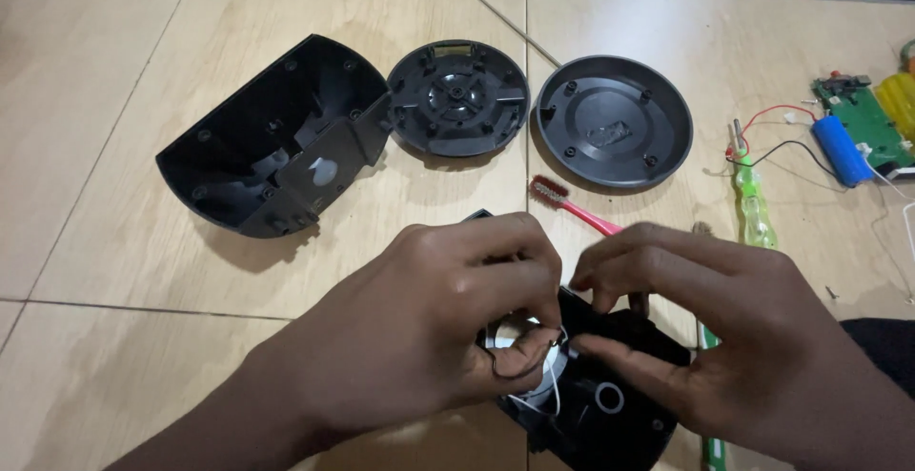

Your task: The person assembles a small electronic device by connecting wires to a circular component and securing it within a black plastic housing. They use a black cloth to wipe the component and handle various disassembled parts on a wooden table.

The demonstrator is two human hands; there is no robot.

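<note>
Two bare hands worked over a black plastic housing part (610, 404) that lay on the light wooden table (143, 271) at the near edge. The left hand (448, 328) curled over the part's left side, its fingers bent inward and pinching thin white wires (551, 390) that looped beside a pale round component, mostly hidden under the hand. The right hand (724, 337) rested on the part's right side, thumb and forefinger pressed close together just beside the left hand's fingertips; what they nipped between them was too small to tell. A small white ring (609, 397) sat on the part just below the right thumb.

Just beyond the part lay a pink toothbrush (572, 206), its bristled head pointing away from the hands. To the part's right lay a screwdriver with a clear green handle (753, 206). Farther right of the part, near the table's edge, sat a green circuit board (865, 120) with a blue cylindrical battery (841, 150) on red and black leads.

Well beyond the part lay three more black pieces in a row: a half-round shell (262, 142) to the left, a ribbed round disc (457, 97) in the middle, touching the shell, and a smooth round cover (615, 120) to the right.
</note>
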